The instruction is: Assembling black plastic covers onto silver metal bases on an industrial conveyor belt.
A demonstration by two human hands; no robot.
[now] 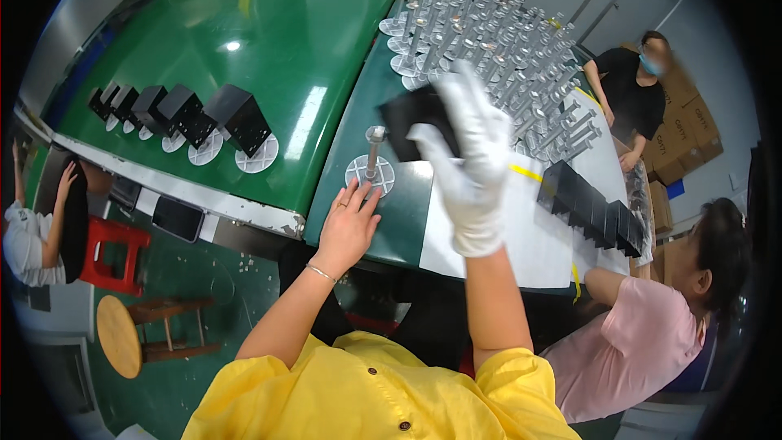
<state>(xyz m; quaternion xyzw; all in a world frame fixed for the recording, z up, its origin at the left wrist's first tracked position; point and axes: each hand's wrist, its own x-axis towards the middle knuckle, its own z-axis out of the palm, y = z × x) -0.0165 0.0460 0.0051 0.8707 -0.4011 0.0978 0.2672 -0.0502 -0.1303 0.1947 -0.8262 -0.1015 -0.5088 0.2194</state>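
My left hand (349,224) is bare, its fingers stretched out and resting on the near edge of a round, clear ribbed base (357,169). A metal post (374,153) stands upright from that base on the dark green table. Raised over the table to the right of the post, my right hand (476,171) wears a white glove and grips a black box (407,122) between thumb and fingers. The glove covers part of the box, and motion blurs both.
Many metal posts on round bases (489,41) crowd the table's far right. Several black boxes (582,205) line the white sheet (505,232). More black boxes on round bases (236,118) sit on the green conveyor (285,33). Co-workers (643,318) sit at both sides.
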